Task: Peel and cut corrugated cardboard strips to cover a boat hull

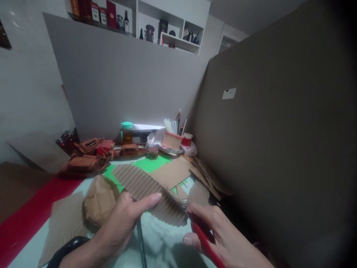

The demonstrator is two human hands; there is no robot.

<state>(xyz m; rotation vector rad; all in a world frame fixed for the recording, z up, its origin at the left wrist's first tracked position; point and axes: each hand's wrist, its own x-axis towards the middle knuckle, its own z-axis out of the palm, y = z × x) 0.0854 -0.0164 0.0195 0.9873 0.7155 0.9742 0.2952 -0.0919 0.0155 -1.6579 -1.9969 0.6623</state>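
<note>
My left hand (131, 212) is closed round a strip of corrugated cardboard (139, 182), its thumb lying on the ribbed face. The strip is held above the table and slants down to the right. My right hand (217, 234) grips red-handled scissors (205, 243) at the strip's right end. Their blades are mostly hidden by the fingers and the cardboard. Below and left of the strip, a crumpled brown paper form (100, 199) sits beside a flat corrugated sheet (65, 223). Another ribbed piece (199, 192) lies just beyond my right hand.
Brown model boats (86, 163) stand at the back left, near a jar with a turquoise lid (127, 126). Flat cardboard (173, 172) lies on a green sheet (150, 163). Cardboard scraps (209, 176) pile against the grey right partition (267, 123). A red-lidded tub (186, 139) stands behind.
</note>
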